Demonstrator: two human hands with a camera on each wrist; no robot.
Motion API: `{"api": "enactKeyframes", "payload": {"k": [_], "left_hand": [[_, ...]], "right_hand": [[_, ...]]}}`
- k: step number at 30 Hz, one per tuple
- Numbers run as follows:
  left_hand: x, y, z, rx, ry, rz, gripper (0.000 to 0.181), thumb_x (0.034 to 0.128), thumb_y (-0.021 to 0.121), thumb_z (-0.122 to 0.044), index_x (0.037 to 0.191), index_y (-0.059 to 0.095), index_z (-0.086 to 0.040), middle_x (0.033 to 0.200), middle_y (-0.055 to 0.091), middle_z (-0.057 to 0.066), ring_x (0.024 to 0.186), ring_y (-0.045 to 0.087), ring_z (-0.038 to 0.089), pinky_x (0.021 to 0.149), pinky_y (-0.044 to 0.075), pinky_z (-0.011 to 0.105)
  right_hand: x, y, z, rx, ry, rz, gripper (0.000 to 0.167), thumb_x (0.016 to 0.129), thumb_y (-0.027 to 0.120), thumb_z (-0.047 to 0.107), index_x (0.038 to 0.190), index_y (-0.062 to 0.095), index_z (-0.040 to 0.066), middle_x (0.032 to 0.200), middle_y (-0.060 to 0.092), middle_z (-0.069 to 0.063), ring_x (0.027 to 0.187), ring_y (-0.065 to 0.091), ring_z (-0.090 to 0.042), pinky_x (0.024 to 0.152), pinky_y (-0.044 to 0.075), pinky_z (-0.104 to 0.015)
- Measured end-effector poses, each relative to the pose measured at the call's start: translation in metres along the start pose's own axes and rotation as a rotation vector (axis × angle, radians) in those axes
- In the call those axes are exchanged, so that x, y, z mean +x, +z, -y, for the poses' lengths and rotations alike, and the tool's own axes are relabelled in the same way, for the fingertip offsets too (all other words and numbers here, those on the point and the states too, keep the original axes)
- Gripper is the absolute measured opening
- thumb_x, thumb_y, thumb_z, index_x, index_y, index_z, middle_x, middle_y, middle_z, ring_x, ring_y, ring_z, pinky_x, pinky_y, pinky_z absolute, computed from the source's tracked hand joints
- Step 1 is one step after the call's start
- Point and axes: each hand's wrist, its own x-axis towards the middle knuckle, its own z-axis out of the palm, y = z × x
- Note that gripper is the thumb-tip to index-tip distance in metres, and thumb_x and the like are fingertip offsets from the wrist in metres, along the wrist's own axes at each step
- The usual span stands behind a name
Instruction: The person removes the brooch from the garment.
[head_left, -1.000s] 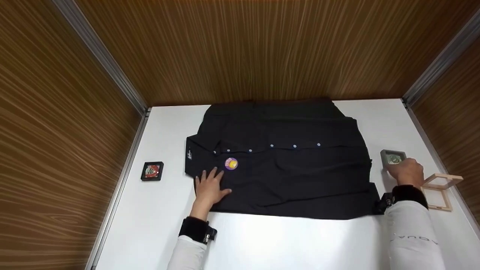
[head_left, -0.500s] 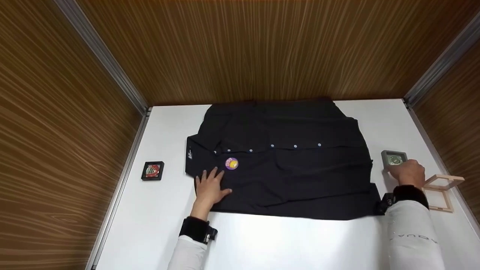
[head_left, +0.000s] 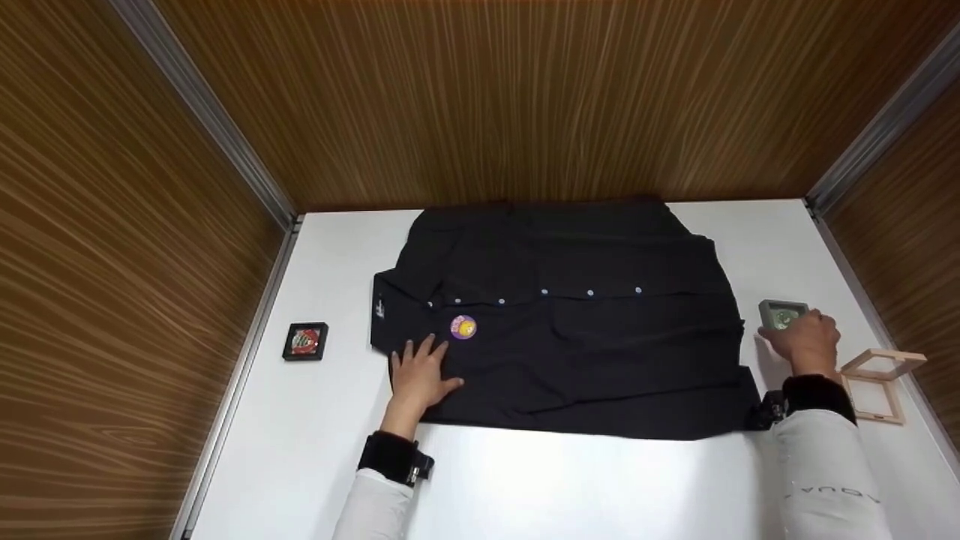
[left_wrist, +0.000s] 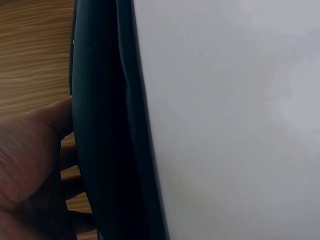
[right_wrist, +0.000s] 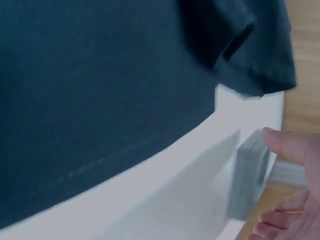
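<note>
A dark button-up shirt (head_left: pixel 622 352) lies spread on the table with its collar to the left. On its chest, near the collar, sits a round purple-and-yellow badge (head_left: pixel 463 327). My left hand (head_left: pixel 418 381) rests on the shirt just below the badge, fingers spread. At the right, my right hand (head_left: pixel 806 341) is beside a small grey display frame (head_left: pixel 778 311) with a green centre. In the right wrist view the thumb is at the top corner of the grey frame (right_wrist: pixel 245 175), and the other fingers are loosely bent apart from it. Whether the thumb touches it I cannot tell.
A light wooden frame (head_left: pixel 910 360) stands hinged open beyond my right wrist. On the left of the white table (head_left: pixel 262 450) lies a small black frame (head_left: pixel 305 342) with a red-and-green item. Wood-grain panels (head_left: pixel 480 105) enclose the back and sides.
My right hand has shifted slightly left, and its thumb now sticks out beside the grey frame. The grey frame sits slightly further left. My left hand and the shirt stay put.
</note>
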Motion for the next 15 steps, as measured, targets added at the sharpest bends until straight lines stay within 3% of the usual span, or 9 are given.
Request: {"api": "enactKeyframes", "payload": {"k": [10,15], "left_hand": [[-0.002,0.000,-0.001,-0.015,-0.001,0.020,0.078,0.0805,0.076,-0.051,0.144,0.050,-0.015,0.153,0.036,0.012,0.140,0.026,0.047,0.110,0.020,0.066],[-0.003,0.000,-0.002,-0.024,-0.001,0.027,0.077,0.0812,0.076,-0.050,0.145,0.050,-0.014,0.154,0.035,0.013,0.141,0.024,0.047,0.111,0.020,0.066]], "right_hand": [[-0.014,0.034,0.071,-0.034,-0.406,-0.078,0.066,0.091,0.063,0.018,0.138,0.035,-0.019,0.141,0.023,-0.045,0.129,0.023,-0.061,0.108,0.022,-0.065],[-0.028,0.064,0.101,-0.131,-0.546,0.042,0.065,0.091,0.067,0.023,0.141,0.040,-0.011,0.145,0.027,-0.040,0.132,0.025,-0.059,0.109,0.022,-0.064]]}}
